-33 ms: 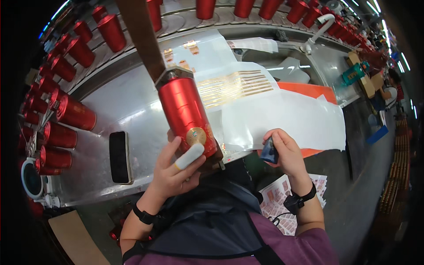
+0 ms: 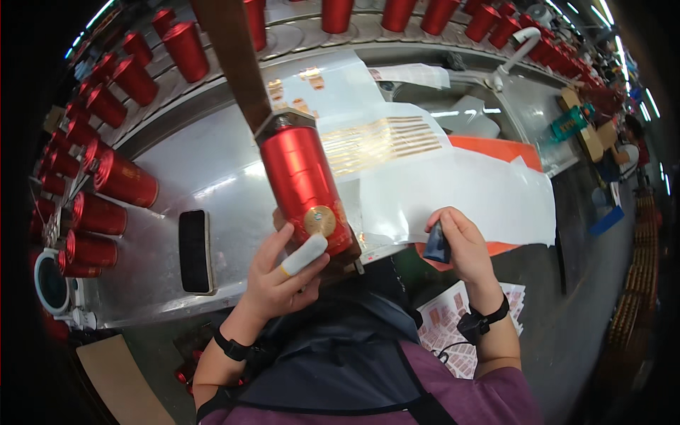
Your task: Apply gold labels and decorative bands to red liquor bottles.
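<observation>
Mainly the view has shifted slightly. Left fingers (image 2: 303, 257) touch the red canister (image 2: 301, 170) over the tabletop (image 2: 152, 258), how closed I cannot tell; careless pressing might displace its gold medallion (image 2: 319, 218). Right fingers (image 2: 455, 226) pinch a dark blue piece (image 2: 437, 245).

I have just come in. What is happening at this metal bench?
A person's left hand is at the near end of a red canister, its white-covered finger close to the round gold emblem. The right hand holds a small dark-blue piece, apart from the canister. A phone lies to the left.
</observation>
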Available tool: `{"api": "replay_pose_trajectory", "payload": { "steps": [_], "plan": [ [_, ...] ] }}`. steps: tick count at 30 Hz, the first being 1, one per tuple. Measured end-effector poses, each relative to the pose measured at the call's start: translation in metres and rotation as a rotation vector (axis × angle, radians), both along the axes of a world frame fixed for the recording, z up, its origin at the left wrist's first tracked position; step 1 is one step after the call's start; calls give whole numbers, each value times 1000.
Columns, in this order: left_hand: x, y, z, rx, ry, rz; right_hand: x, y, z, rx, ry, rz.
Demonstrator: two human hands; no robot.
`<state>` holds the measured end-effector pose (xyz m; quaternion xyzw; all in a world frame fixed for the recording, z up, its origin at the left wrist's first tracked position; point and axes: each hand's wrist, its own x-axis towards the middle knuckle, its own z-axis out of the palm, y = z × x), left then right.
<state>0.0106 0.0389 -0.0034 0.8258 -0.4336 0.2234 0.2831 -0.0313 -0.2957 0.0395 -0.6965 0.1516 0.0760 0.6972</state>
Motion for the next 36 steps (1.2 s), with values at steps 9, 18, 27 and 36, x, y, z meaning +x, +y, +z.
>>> {"api": "replay_pose_trajectory", "payload": {
  "steps": [9,18,27,36],
  "plan": [
    [-9,30,6,31,-54,24,98,-28,30,-229,-75,183],
    [32,-8,23,57,-9,-66,235,-37,6,-349,-89,345],
    [48,-13,16,78,32,-82,344,42,-49,-949,-340,587],
    [52,-2,-2,-53,119,-45,366,78,-56,-1393,-283,775]
  ]
}}
